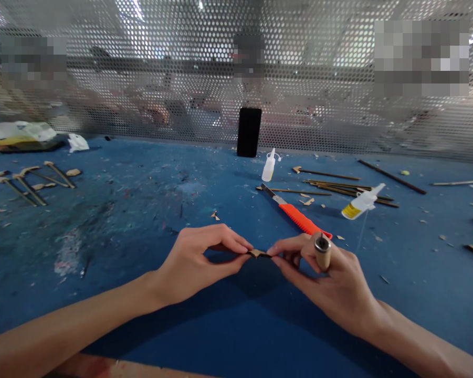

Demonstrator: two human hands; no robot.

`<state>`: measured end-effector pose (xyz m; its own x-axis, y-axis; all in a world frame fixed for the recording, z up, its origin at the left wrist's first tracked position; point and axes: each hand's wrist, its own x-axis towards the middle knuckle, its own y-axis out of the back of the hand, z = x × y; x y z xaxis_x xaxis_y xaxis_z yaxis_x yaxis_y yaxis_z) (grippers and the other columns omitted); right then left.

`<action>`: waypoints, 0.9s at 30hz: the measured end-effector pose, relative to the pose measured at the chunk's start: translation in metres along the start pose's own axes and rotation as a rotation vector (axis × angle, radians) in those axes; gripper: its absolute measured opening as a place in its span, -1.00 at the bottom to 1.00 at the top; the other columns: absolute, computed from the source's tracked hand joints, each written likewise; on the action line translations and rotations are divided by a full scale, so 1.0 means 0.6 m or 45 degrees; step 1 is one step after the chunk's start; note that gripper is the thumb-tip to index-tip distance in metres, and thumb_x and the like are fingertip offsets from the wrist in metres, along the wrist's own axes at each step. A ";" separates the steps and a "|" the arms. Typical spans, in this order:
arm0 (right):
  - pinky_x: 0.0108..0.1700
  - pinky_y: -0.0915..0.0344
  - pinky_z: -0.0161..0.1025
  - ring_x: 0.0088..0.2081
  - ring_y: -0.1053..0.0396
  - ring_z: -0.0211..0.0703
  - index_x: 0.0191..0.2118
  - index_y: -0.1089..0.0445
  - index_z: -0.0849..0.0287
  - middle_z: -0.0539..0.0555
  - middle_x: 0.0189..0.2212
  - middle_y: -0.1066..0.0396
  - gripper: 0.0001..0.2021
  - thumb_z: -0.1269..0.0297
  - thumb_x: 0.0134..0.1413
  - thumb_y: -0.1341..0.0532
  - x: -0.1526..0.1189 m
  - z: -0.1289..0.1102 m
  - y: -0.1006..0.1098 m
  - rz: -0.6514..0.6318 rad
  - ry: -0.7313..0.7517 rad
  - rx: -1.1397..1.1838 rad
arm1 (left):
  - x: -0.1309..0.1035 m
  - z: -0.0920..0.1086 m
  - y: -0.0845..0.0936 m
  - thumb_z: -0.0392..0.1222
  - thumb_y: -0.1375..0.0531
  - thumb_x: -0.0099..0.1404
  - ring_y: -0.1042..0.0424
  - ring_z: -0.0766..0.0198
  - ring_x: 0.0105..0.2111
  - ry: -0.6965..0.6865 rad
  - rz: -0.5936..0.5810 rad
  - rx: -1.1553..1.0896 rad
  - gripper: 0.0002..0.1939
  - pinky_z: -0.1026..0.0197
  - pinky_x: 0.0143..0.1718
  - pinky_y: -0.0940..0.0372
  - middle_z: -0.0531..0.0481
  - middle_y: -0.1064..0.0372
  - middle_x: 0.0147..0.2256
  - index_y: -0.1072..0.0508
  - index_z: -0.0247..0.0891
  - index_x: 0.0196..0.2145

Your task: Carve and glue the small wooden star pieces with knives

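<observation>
Between the fingertips of my left hand [205, 257] and my right hand [330, 283] is a small tan piece with dark edges [256, 253], like cut wood or card. My left thumb and fingers pinch its left end; the right thumb and forefinger pinch the other. My right hand also keeps a wooden-handled tool [323, 257] tucked in its palm, with a metal collar and a thin dark point facing up. What kind of point it is, I cannot make out. Just beyond that hand lies an orange utility knife [301, 218], its blade out.
Two white glue bottles [268, 168] [360, 203] stand or tilt beyond the knife. Dark thin sticks [338, 186] lie right, and several sticks with tan heads [29, 189] left. A black phone [249, 133] leans on the perforated metal screen [189, 121]. Scraps dot the blue table [142, 210].
</observation>
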<state>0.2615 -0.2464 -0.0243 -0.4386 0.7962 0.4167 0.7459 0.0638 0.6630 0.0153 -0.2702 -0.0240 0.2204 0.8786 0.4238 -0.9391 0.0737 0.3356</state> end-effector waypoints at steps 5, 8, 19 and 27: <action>-0.28 -0.48 -0.22 -0.37 -0.54 -0.20 -0.14 -0.54 -0.05 -0.04 -0.24 -0.63 -0.92 0.23 0.25 -0.34 0.000 0.004 -0.001 0.056 0.004 -0.039 | 0.003 -0.003 0.001 -0.31 -0.38 0.26 -0.64 0.25 -0.25 0.038 0.013 -0.029 -0.96 0.30 -0.16 -0.58 -0.03 -0.63 -0.24 -0.59 -0.27 -0.31; -0.32 -0.46 -0.18 -0.40 -0.50 -0.20 0.00 -0.50 -0.10 0.01 -0.12 -0.62 -0.79 0.18 0.26 -0.34 0.001 0.009 -0.001 0.139 -0.059 -0.047 | 0.008 -0.005 0.003 -0.29 -0.39 0.25 -0.64 0.24 -0.25 0.135 0.043 -0.062 -0.95 0.30 -0.15 -0.58 -0.02 -0.63 -0.24 -0.58 -0.27 -0.32; -0.36 -0.44 -0.17 -0.45 -0.38 -0.22 -0.12 -0.42 0.06 0.05 -0.27 -0.53 -0.86 0.17 0.28 -0.29 0.016 0.012 -0.006 0.071 -0.266 0.251 | 0.019 -0.020 0.008 -0.12 -0.41 0.27 -0.65 0.21 -0.20 0.447 0.048 -0.276 -0.81 0.23 -0.09 -0.56 0.01 -0.64 -0.22 -0.54 -0.23 -0.22; -0.41 -0.38 -0.21 -0.52 -0.39 -0.24 -0.16 -0.54 0.07 -0.06 -0.52 -0.40 -0.85 0.16 0.20 -0.34 0.010 0.000 -0.006 -0.021 -0.363 0.250 | 0.014 -0.011 0.006 -0.15 -0.42 0.25 -0.64 0.24 -0.25 0.372 -0.011 -0.131 -0.89 0.27 -0.13 -0.56 0.05 -0.64 -0.26 -0.64 -0.18 -0.27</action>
<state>0.2562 -0.2416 -0.0243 -0.3141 0.9286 0.1979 0.8344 0.1705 0.5242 0.0122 -0.2593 -0.0247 0.1571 0.9752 0.1562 -0.9627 0.1159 0.2445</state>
